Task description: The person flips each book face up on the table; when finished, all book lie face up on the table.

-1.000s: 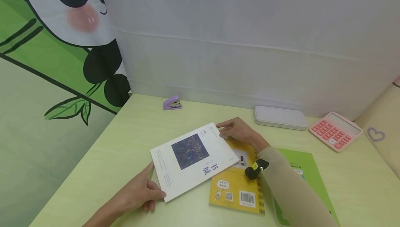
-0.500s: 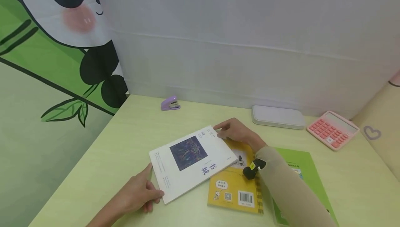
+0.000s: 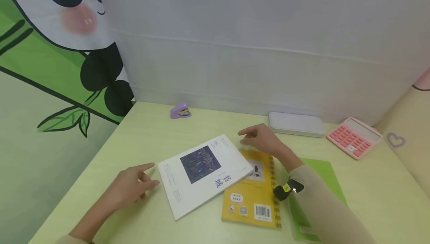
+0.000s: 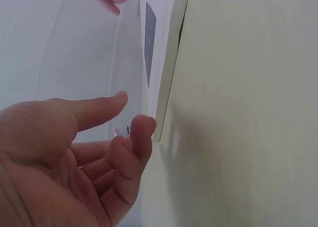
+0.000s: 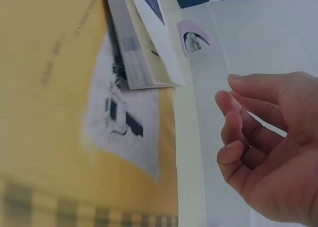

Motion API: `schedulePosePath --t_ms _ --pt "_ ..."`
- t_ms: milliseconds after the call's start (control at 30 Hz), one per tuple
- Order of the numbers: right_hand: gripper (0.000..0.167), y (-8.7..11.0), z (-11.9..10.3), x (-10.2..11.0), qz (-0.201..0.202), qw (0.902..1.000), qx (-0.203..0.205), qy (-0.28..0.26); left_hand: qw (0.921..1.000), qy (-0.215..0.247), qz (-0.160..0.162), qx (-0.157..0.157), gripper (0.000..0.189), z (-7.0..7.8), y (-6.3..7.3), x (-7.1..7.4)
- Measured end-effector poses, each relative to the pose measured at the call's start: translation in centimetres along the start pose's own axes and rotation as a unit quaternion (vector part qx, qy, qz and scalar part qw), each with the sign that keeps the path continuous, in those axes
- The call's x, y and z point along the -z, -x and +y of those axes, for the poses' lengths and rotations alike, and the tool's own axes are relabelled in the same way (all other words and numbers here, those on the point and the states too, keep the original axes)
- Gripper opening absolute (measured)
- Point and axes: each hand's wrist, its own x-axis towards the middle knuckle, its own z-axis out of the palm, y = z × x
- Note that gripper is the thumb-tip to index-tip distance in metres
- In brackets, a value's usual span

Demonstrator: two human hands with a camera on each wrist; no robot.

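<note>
A white book [image 3: 205, 177] with a dark blue picture on its cover lies slantwise on the table, its right corner over a yellow book [image 3: 248, 199]. Just left of the white book hovers my left hand [image 3: 129, 186], fingers loosely bent and holding nothing. In the left wrist view, a small gap separates the thumb from the book's edge. My right hand [image 3: 262, 137] is raised above the yellow book's top edge, apart from both books, with nothing in its relaxed fingers. A green book [image 3: 312, 199] lies further right, partly hidden under my right sleeve.
A purple stapler [image 3: 180, 110] stands at the back left of the pale table [image 3: 141, 132]. Along the back right lie a flat white case [image 3: 296, 124] and a pink calculator [image 3: 354, 137]. A white cloth wall [image 3: 235, 50] closes off the back.
Both hands have let go of the white book. My left hand has moved left from its edge, and my right hand has moved right from its top corner. The head view has shifted slightly.
</note>
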Motion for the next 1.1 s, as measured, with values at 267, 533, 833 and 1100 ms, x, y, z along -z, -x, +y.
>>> schedulePosePath --t_ms 267,533,833,1100 --pt "0.034 3.3 0.6 0.0 0.009 0.9999 -0.010 0.005 0.9967 -0.022 0.027 -0.073 0.055 -1.7 -2.9 2.4" --pt "0.032 5.1 1.3 -0.7 0.003 0.9991 -0.039 -0.016 0.9915 -0.005 0.010 -0.130 0.052 -2.4 -4.7 2.5" --pt "0.028 6.4 1.4 -1.8 -0.012 0.9978 -0.056 -0.033 0.9866 -0.023 0.005 -0.161 0.045 -2.8 -5.7 2.1" --pt "0.026 6.8 1.6 -2.6 -0.003 0.9982 -0.055 -0.025 0.9855 -0.034 0.001 -0.166 0.040 -2.6 -6.4 1.5"
